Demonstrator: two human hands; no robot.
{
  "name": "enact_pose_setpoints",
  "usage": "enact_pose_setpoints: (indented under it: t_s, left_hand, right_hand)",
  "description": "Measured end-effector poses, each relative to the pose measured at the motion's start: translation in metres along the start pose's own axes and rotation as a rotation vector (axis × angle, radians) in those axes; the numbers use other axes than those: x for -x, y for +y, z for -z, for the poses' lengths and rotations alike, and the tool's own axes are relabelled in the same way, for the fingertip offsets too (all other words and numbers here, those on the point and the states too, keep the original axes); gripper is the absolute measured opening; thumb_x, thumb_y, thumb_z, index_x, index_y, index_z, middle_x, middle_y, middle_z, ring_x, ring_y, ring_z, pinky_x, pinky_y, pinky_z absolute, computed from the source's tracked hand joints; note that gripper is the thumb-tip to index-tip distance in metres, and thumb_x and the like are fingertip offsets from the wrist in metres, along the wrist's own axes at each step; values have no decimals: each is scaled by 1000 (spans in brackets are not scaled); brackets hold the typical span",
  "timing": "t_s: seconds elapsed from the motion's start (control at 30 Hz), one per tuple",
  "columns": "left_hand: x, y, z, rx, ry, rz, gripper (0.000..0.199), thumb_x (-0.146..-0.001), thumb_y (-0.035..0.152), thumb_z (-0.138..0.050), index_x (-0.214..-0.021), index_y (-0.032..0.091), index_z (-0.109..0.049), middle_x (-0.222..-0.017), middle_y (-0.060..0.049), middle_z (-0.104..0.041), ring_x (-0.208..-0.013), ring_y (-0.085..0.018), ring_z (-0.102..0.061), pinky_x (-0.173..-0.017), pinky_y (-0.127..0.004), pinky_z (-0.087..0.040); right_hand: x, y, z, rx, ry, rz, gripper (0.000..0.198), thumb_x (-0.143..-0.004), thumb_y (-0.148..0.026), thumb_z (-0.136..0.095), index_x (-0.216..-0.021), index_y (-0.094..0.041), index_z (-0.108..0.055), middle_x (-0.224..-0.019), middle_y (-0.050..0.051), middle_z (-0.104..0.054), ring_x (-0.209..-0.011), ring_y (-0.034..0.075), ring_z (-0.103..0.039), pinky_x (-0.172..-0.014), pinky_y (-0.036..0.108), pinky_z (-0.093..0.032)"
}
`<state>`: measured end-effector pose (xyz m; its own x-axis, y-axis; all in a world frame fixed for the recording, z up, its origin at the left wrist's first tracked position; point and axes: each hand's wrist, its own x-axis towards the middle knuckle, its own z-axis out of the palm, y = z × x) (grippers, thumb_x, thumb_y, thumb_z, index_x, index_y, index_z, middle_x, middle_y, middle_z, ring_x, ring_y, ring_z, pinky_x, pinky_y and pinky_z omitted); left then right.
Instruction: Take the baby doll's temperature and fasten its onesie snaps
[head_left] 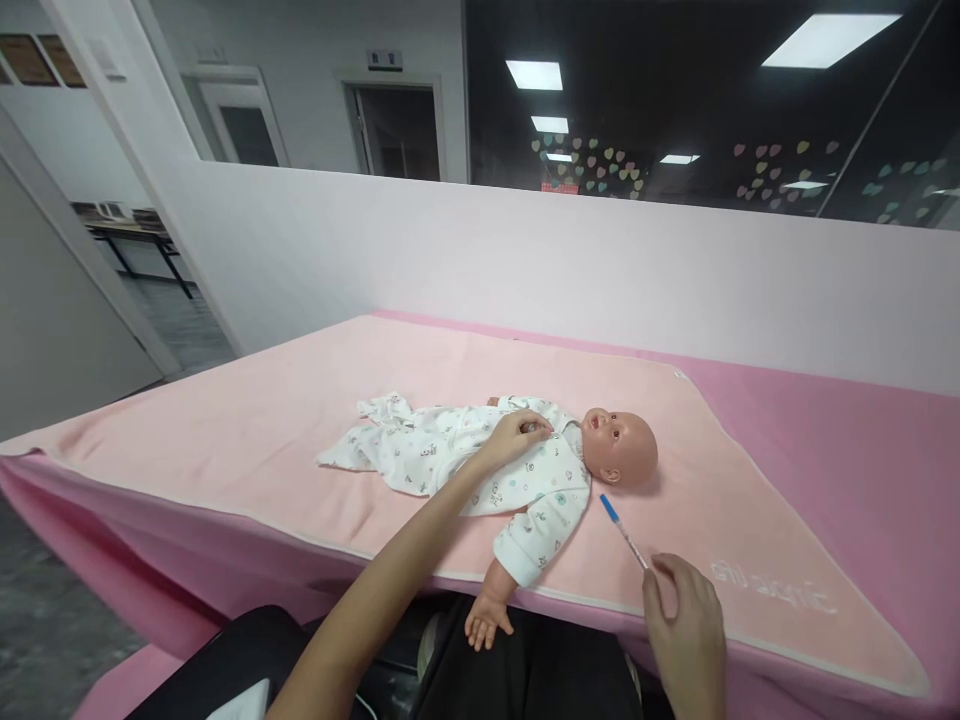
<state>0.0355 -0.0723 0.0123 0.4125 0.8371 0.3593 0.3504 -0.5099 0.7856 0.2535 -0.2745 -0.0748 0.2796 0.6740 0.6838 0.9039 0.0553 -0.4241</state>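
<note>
The right hand [684, 612] holds a blue-tipped stick [622, 530] pointing toward the doll [553, 472].

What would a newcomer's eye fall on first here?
Likely the white-clad baby doll, lying face up on the peach blanket mid-picture, with the left hand on its chest. Then the slim blue-tipped stick held at the fingertips of the right hand, near the doll's head.

Nothing's reading clearly. White lettering [772, 588] is running across the peach blanket [247, 430] at near right, too unclear to make out. Sign [385, 60] over the far doorway [401, 130] is showing characters too small to read.
</note>
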Motion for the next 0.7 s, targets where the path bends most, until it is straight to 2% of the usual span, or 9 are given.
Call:
enact_pose_setpoints:
  t_s: [0.17, 0.33, 0.43, 0.57, 0.7]
  left_hand:
    - [-4, -3, 1, 81, 54, 54, 31, -78, 41, -48, -83, 15, -64, -66, 1, -54, -62, -11, -45, -60, -22, -35]
    - [-3, 3, 7, -12, -115, 80, 34, -67, 46, -60, -82, 17, -67, -61, 2, -47, -56, -9, -38, -53, -21, -29]
    - [-2, 8, 8, -66, -120, 81, 30, -63, 42, -64, -80, 18, -68, -64, 2, -49, -58, -10, -39, -54, -22, -31]
    - [-4, 9, 4, -110, -88, 77, 21, -66, 36, -60, -75, 18, -67, -65, 2, -52, -59, -10, -43, -56, -22, -33]
    - [-11, 5, 9, -73, -162, 112, 25, -69, 37, -55, -74, 16, -67, -64, 0, -56, -61, -12, -47, -56, -22, -36]
  right_hand:
    - [8, 3, -6, 89, -19, 62, 29, -84, -37, -39, -89, -16, -59, -90, 10, -63, -87, 24, -54, -78, 37, -39]
    - [6, 3, -6, 90, -25, 63, 33, -85, -40, -37, -80, -17, -60, -87, 10, -63, -84, 23, -55, -77, 36, -40]
    - [4, 4, -4, 66, -43, 65, 34, -86, -42, -37, -78, -17, -58, -85, 10, -63, -82, 23, -55, -75, 37, -40]
    - [3, 9, -1, 10, -64, 43, 32, -87, -42, -37, -81, -18, -57, -83, 10, -64, -79, 23, -56, -72, 36, -42]
    - [3, 14, 2, -29, -75, 3, 31, -86, -43, -39, -81, -19, -57, -79, 7, -64, -73, 21, -57, -66, 33, -43]
